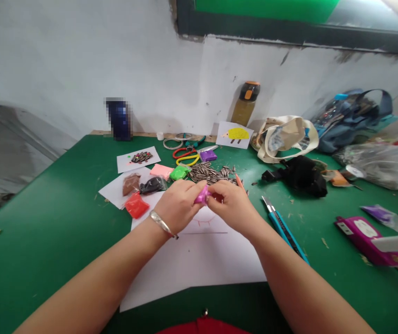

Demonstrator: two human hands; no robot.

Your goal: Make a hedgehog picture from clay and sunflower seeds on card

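Both hands meet above a white sheet of paper (pixel 192 264) that bears a faint drawn outline. My left hand (pixel 179 206), with a silver bracelet at the wrist, pinches a small pink-purple packet (pixel 202 195). The fingers of my right hand (pixel 231 204) close on the packet's other side. Just beyond lie a heap of striped seeds (pixel 207 172), a green packet (pixel 179 173) and a light pink packet (pixel 161 171). Left of my left hand are a red packet (pixel 136 206), a brown packet (pixel 131 184) and a black packet (pixel 153 185).
Right of the paper lies a blue cutter knife (pixel 284 229), with a magenta device (pixel 369 241) farther right. Scissors (pixel 188 159), picture cards (pixel 234 135), a bottle (pixel 245 104), a cloth bag (pixel 285 139) and a black cloth (pixel 303 176) are at the back.
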